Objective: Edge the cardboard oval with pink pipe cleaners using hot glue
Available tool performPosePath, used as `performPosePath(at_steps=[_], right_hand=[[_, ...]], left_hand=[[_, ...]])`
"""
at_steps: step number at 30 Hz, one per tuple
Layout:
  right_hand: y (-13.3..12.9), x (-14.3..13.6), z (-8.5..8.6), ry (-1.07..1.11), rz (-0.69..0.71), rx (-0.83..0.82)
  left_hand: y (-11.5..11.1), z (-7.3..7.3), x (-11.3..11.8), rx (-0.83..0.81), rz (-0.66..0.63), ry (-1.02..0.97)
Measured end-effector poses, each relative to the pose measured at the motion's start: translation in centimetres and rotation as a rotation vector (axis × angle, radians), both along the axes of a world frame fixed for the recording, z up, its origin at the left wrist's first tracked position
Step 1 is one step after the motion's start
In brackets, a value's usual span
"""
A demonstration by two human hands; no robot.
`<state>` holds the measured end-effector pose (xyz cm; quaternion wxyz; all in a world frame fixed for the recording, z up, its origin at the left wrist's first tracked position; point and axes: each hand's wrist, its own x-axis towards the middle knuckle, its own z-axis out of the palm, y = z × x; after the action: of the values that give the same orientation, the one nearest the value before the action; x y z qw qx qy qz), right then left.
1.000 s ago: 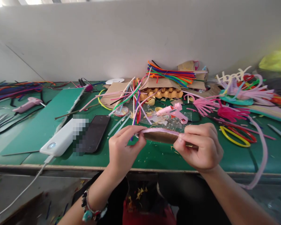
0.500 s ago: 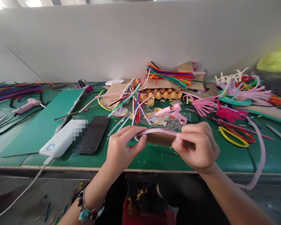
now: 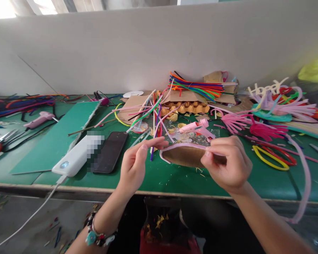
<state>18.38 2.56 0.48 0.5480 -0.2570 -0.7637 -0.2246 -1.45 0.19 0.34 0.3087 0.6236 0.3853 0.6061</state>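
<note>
While the right hand (image 3: 208,151) pinches the right part of the curved brown piece (image 3: 184,156) between thumb and forefinger, its other fingers curled in, the left hand (image 3: 134,165) is off to the other end. Its fingers are stretched out and pressed together, pointing toward the brown piece, with the thumb lying close alongside; whether a fingertip brushes the piece, I can't tell. And where's the piece? Up in the air over the middle of the bench (image 3: 172,181), toward the front edge, with a fuzzy pale pink strip (image 3: 187,145) running along its upper rim and bending down round its left end.

Just beyond it sits a pink glue gun (image 3: 197,127), among scraps and clear plastic, and to its left a loose fan of coloured stems (image 3: 159,113). Toward the back edge, a bundle of coloured stems (image 3: 196,86) lies on cardboard above an egg tray (image 3: 188,107). Over on the left half, a dark phone (image 3: 111,151) lies beside a white power bank (image 3: 75,158), which rests partly on a green board (image 3: 55,134). Out right, pink tassels (image 3: 267,128) lie behind a yellow loop (image 3: 270,158), and a long lilac stem (image 3: 306,180) droops over the front edge near the right corner.
</note>
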Motion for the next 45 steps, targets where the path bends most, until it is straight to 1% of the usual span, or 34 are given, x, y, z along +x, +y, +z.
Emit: performPosePath(at_steps=[2, 5, 8, 10, 11, 13, 15, 16, 18, 20, 22, 26, 30, 33, 36, 38, 42, 45], right_hand=[[0.0, 0.0, 0.0, -0.004, -0.001, -0.003], [0.0, 0.0, 0.0, -0.007, 0.0, -0.008], [0.0, 0.0, 0.1, 0.003, -0.011, -0.015], [0.0, 0.1, 0.1, 0.009, -0.015, -0.022], [0.0, 0.1, 0.1, 0.011, -0.015, -0.026], [0.1, 0.2, 0.0, 0.015, -0.016, -0.031], [0.1, 0.3, 0.0, 0.022, -0.02, -0.035], [0.2, 0.4, -0.1, 0.026, -0.023, -0.038], [0.3, 0.5, -0.1, 0.031, -0.023, -0.041], [0.5, 0.6, -0.2, 0.034, -0.019, -0.046], [0.6, 0.6, -0.2, 0.041, -0.016, -0.048], [0.8, 0.6, -0.2, 0.046, -0.013, -0.051], [0.8, 0.6, -0.3, 0.046, -0.013, -0.054], [0.8, 0.7, -0.4, 0.054, -0.021, -0.056], [0.9, 0.6, -0.3, 0.053, -0.036, -0.066], [0.9, 0.6, -0.3, 0.048, -0.046, -0.068], [0.8, 0.5, -0.2, 0.041, -0.046, -0.062], [0.7, 0.5, -0.1, 0.041, -0.047, -0.062]], left_hand=[[0.0, 0.0, -0.1, 0.049, 0.013, 0.067], [0.1, 0.2, -0.2, 0.138, 0.043, 0.228], [0.4, 0.8, -0.9, 0.183, -0.028, 0.38], [0.6, 1.2, -2.3, 0.164, -0.083, 0.471], [0.7, 1.3, -3.3, 0.14, -0.086, 0.518], [1.0, 1.0, -6.2, 0.057, 0.009, 0.586], [1.3, 0.0, -9.8, -0.044, 0.12, 0.624], [1.4, -0.7, -11.6, -0.102, 0.219, 0.659], [1.4, -2.1, -14.8, -0.169, 0.348, 0.832], [1.1, -3.2, -16.9, -0.22, 0.432, 1.026], [0.6, -3.7, -18.0, -0.242, 0.482, 1.126], [0.1, -3.9, -18.5, -0.223, 0.438, 1.182], [0.4, -3.8, -18.6, -0.233, 0.444, 1.205], [0.7, -3.4, -18.2, -0.325, 0.444, 1.271], [0.9, -2.7, -17.3, -0.529, 0.461, 1.402], [0.9, -2.2, -16.8, -0.636, 0.451, 1.478], [0.9, -1.7, -16.2, -0.678, 0.435, 1.518], [0.7, -1.7, -16.3, -0.647, 0.432, 1.512]])
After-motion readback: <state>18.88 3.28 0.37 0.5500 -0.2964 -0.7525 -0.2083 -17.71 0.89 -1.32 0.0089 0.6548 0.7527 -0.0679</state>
